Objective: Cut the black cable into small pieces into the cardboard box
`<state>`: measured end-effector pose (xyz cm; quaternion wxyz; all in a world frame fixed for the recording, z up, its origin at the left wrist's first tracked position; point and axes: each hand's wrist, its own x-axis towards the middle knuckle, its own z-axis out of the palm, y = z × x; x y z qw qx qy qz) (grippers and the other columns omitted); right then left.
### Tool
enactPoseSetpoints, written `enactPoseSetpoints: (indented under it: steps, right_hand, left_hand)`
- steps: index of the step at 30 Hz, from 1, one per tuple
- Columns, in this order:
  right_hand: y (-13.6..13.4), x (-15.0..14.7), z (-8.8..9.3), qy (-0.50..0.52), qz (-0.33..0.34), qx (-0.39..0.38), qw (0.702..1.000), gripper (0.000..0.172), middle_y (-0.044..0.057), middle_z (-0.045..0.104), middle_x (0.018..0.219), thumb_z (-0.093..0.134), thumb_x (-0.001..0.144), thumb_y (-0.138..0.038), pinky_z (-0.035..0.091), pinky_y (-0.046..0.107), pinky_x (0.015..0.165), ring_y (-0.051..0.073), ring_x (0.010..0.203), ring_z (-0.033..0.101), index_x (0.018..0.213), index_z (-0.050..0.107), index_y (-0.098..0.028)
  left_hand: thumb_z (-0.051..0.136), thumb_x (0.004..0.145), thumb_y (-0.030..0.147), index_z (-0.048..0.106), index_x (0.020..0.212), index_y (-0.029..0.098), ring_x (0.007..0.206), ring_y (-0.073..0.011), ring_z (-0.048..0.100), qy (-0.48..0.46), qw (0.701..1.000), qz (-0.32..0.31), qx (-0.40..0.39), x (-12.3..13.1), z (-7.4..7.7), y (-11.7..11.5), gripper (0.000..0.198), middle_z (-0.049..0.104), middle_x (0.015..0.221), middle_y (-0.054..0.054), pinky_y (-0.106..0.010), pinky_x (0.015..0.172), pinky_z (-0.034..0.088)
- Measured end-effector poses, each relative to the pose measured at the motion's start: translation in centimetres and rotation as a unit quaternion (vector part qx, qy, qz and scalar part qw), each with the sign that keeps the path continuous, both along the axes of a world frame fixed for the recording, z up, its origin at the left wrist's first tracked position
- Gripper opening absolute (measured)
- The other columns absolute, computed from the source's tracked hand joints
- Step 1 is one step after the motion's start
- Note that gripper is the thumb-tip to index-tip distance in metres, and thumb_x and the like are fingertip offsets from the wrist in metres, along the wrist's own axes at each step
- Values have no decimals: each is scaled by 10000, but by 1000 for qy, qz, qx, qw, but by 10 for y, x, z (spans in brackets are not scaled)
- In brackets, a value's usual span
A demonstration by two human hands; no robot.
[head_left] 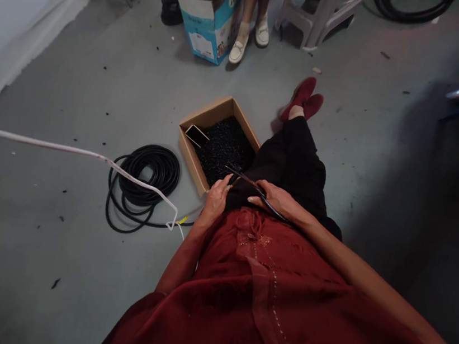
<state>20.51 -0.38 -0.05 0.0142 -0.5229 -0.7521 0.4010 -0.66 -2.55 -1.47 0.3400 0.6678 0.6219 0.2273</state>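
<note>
- Right hand [276, 198]: fingers curled and clamped on a slender black strand [270, 205], apparently cable, which runs back beneath the palm toward the forearm. The strand's thin, dark forward end points toward the left hand; its exact form is too small to tell.
- Left hand [216, 198]: held near that forward end, beside the thigh, with the fingers bent close to one another; whether they are clamped on anything cannot be told.
- Position of the strand: above the lap, over the black trousers [299, 158], just in front of the red garment [248, 287].
- Cardboard tray [192, 162]: open, on the grey floor [60, 172] near the left hand, filled with small black pieces [228, 144]. A flat dark rectangle with pale edges [196, 135] lies at its left side.
- Coil of black cable [166, 172]: on the floor left of the tray, with loose outer loops; a yellow tag [182, 220] shows near its trailing length.
- White cord [47, 143]: crosses in front of the coil from the left edge.
- Upper region: a blue-and-white carton [201, 30], a co-worker's pale shoes [237, 52] and a light plastic stool [315, 17].
</note>
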Motion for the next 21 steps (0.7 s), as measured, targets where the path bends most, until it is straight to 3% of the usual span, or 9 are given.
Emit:
enactPoseSetpoints:
  steps: [8,21]
  right_hand:
    - [1,-2,3,18,-1,-10,1000,545,98,583,1025,467,775,-604,395,290,737,232,926,555,1147,459,-205]
    - [5,0,4,56,11,-58,997,631,120,573,1072,435,763,-653,409,294,731,235,924,560,1180,428,-180]
  left_hand:
    - [309,907,263,405,1304,212,969,-162,511,37,998,-42,9,-6,-3,2,412,557,1034,-68,-294,892,396]
    - [300,911,308,406,1305,198,906,-158,520,24,999,-44,-3,-1,-2,-1,422,556,980,-66,-284,836,409]
